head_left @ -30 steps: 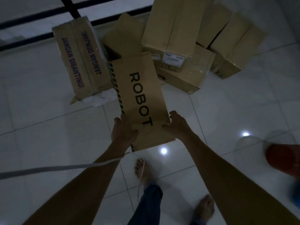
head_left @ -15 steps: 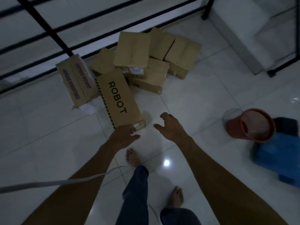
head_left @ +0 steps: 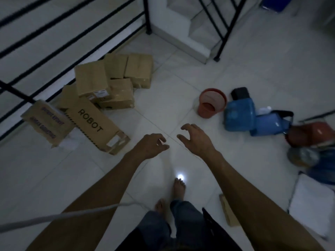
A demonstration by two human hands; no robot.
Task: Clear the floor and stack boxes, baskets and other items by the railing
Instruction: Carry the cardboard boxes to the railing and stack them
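A long cardboard box marked ROBOT (head_left: 94, 126) lies on the white tiled floor, leaning into a pile of several brown boxes (head_left: 110, 82) beside the black railing (head_left: 45, 31). Another printed box (head_left: 46, 124) stands at the pile's left. My left hand (head_left: 152, 145) hovers over bare floor to the right of the ROBOT box, fingers loosely curled and empty. My right hand (head_left: 194, 139) hangs beside it, fingers spread and bent, holding nothing. An orange basket (head_left: 211, 103) lies on its side to the right, next to blue containers (head_left: 241, 117).
A dark box (head_left: 240, 93) sits behind the blue containers. More red, blue and white items (head_left: 311, 147) crowd the right edge. A flat cardboard piece (head_left: 227, 210) lies near my feet. Steps with a black frame (head_left: 222, 33) rise at the back. A white cable (head_left: 54, 217) crosses my left arm.
Both hands let go of the ROBOT box, which now lies by the pile. I have stepped back and turned right, bringing the basket and blue containers into view.
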